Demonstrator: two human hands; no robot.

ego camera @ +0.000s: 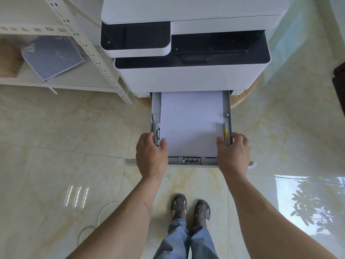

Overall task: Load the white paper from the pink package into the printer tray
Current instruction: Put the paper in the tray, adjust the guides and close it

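Observation:
A white stack of paper (190, 124) lies flat inside the pulled-out grey printer tray (156, 107), under the white and black printer (192, 71). My left hand (150, 156) grips the tray's left side near the front, thumb on the paper's edge and fingers over the side rail. My right hand (234, 154) holds the tray's right side the same way, thumb on the paper beside a yellow guide tab (225, 133). The pink package is not in view.
A white perforated metal shelf (89, 51) stands left of the printer, holding a blue-grey cushion (52, 57) and a wooden block (9, 60). The printer sits on a round wooden stand (240, 101). My sandalled feet (190, 208) stand on glossy tiles.

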